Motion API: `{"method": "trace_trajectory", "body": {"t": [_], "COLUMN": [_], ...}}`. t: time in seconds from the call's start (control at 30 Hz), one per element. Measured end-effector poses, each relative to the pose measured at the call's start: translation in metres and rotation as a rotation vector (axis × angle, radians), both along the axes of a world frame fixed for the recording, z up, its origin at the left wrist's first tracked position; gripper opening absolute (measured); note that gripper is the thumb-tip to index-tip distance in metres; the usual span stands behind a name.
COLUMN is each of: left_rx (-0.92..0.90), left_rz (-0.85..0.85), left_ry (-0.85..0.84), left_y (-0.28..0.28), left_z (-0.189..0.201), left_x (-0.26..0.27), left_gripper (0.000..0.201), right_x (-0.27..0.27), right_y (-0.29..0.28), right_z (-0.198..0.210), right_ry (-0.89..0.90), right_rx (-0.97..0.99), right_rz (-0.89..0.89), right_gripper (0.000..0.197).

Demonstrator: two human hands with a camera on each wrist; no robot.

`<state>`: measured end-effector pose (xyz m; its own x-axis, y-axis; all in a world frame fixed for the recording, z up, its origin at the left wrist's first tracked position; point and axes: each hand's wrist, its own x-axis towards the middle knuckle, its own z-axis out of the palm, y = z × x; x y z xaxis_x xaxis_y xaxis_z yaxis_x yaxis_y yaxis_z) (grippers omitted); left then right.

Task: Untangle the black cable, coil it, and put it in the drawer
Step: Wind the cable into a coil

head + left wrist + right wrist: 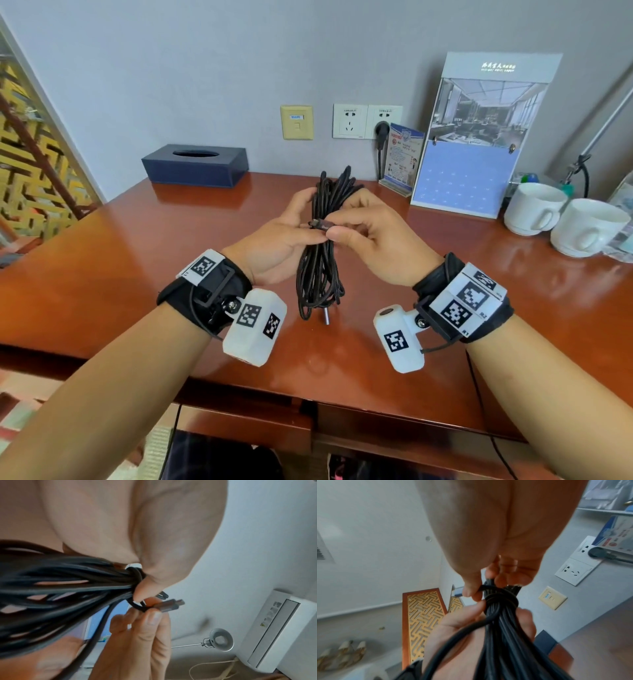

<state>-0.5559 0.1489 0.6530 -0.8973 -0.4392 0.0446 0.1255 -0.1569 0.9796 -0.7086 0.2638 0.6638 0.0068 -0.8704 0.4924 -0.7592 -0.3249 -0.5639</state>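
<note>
A glossy reddish-brown worktop (445, 260) stands against a grey-blue wall (205, 68). On the wall sit a cream data socket (296, 122) and a white double power outlet (367, 121) — a black plug (381, 132) fills its right half. At the far left stands a gold lattice screen (30, 164) in a wooden frame. The left wrist view shows a white air conditioner (274, 631) and a round metal lamp head (221, 639) on a thin rod; the right wrist view shows a ceiling vent (320, 550) — and a chandelier (342, 655) with pale shades.
</note>
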Motion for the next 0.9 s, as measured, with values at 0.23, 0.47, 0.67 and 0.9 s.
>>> {"method": "trace_trajectory", "body": {"t": [0.23, 0.47, 0.67, 0.9], "left_rx": [-0.135, -0.187, 0.026, 0.088], "left_rz": [0.081, 0.386, 0.171, -0.275], "left_ry": [-0.082, -0.079, -0.022, 0.094], "left_y": [-0.006, 0.002, -0.002, -0.015], "left_z": [0.006, -0.008, -0.003, -0.006], "left_x": [0.001, -0.007, 0.000, 0.012], "left_gripper": [0.074, 0.026, 0.012, 0.093], "right_x": [-0.008, 0.001, -0.004, -0.019], "right_y": [0.005, 0.001, 0.001, 0.003], "right_z": [-0.004, -0.016, -0.016, -0.015], "right_ry": [-0.069, -0.212, -0.096, 0.031], "right_rx": [-0.031, -0.150, -0.169, -0.180], "right_rz": [0.110, 0.003, -0.014, -0.030], "right_gripper": [0.017, 0.028, 0.007, 0.009]}}
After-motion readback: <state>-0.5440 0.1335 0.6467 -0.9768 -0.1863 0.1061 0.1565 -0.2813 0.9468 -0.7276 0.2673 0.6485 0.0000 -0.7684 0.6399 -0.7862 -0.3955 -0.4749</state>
